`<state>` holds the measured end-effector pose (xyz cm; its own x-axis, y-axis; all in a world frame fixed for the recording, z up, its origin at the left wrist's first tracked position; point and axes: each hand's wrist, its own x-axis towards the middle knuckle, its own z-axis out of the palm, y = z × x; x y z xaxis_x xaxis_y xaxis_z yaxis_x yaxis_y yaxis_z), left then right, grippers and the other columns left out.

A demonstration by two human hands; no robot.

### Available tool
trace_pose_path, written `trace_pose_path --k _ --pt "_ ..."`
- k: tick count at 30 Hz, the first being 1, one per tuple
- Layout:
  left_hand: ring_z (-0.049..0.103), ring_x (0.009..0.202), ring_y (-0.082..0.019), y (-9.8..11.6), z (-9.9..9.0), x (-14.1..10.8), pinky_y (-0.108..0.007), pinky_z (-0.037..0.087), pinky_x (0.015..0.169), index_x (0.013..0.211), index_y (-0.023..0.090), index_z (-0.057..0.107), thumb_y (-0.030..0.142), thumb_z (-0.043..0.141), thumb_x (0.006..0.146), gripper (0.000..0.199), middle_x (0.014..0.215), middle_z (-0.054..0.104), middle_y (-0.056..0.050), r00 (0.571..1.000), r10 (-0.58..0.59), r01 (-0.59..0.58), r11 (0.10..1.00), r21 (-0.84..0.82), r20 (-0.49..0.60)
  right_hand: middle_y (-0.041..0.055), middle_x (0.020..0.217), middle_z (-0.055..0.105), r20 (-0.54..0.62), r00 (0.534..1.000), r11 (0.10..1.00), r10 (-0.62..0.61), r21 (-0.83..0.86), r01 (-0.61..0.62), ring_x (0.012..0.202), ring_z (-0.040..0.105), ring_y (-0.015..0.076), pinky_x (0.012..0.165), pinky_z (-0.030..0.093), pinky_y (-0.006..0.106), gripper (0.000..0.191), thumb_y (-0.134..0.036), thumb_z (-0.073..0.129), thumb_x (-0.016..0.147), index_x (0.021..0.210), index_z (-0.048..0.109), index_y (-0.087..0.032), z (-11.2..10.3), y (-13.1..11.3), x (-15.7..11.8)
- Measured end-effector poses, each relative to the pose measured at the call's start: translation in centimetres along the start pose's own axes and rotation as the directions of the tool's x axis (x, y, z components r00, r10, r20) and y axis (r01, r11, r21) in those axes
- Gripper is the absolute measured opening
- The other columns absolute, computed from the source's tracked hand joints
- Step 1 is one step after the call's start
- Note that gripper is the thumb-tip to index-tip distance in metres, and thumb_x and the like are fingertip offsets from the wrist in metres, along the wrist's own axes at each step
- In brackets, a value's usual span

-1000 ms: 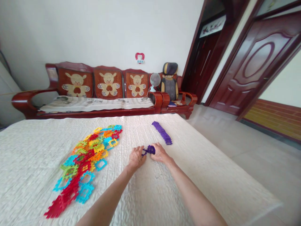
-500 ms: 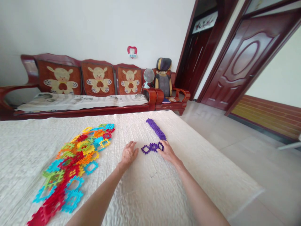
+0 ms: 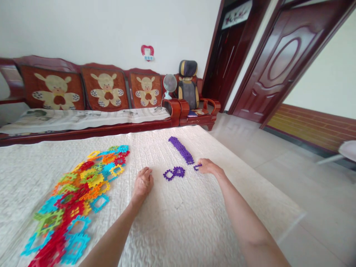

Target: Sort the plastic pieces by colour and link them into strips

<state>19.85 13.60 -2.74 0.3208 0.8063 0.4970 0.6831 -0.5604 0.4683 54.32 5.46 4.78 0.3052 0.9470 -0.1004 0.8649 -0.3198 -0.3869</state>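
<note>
My right hand (image 3: 208, 166) pinches a purple square-frame building piece (image 3: 197, 167) at its right side, close to the near end of a long row of overlapping purple pieces (image 3: 180, 149). Left of that hand, two more purple toothed pieces (image 3: 174, 173) lie side by side on the pale quilted cover (image 3: 172, 230). My left hand (image 3: 144, 181) rests on the cover to their left, fingers loosely curled; whether anything is under them is hidden. Farther left spreads a heap of red, blue, green, yellow and orange toothed pieces (image 3: 80, 189).
Beyond the covered surface stands a wooden sofa (image 3: 111, 129) with bear-patterned cushions (image 3: 107, 89). A small fan (image 3: 170, 83) and an armchair with a massage seat (image 3: 188, 92) are to its right. The cover's right edge borders the tiled floor (image 3: 278, 155).
My right hand has taken one purple piece from the small group of loose ones and carried it right, toward the row's near end. The left hand's fingers have curled in. The view has shifted slightly.
</note>
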Motion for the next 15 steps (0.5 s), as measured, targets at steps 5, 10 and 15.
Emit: trace_pose_path --k 5,10,15 --pt "0.06 0.109 -0.023 -0.1 0.0 0.0 -0.039 0.047 0.1 0.098 0.021 0.065 0.012 0.046 0.079 0.028 0.113 0.065 -0.009 1.0 0.005 -0.005 1.0 0.01 0.004 0.0026 0.073 0.069 -0.003 1.0 1.0 0.003 -0.02 -0.003 0.068 0.063 0.0175 0.058 0.04 0.024 0.021 -0.022 0.073 0.058 0.079 0.07 -0.021 -1.0 0.4 0.9" --pt "0.059 0.11 -0.023 -0.2 0.1 0.0 -0.038 0.046 0.102 0.099 0.02 0.064 0.012 0.045 0.08 0.028 0.114 0.065 -0.01 1.0 0.011 -0.011 1.0 -0.001 0.003 0.0066 0.095 0.068 -0.116 0.993 1.0 -0.003 0.002 0.003 0.084 0.063 0.0194 0.068 0.045 0.025 0.041 -0.034 0.072 0.065 0.104 0.066 -0.021 0.8 0.1 0.0" --pt "0.059 0.111 -0.023 -0.3 0.1 -0.1 -0.038 0.046 0.101 0.1 0.019 0.065 0.012 0.045 0.081 0.029 0.114 0.065 -0.011 1.0 0.011 -0.011 1.0 0.008 0.005 0.0093 0.105 0.062 -0.228 0.973 1.0 0.017 0.009 -0.016 0.098 0.059 0.0234 0.083 0.045 0.031 0.049 -0.031 0.066 0.069 0.117 0.06 -0.02 3.2 -0.7 -1.2"
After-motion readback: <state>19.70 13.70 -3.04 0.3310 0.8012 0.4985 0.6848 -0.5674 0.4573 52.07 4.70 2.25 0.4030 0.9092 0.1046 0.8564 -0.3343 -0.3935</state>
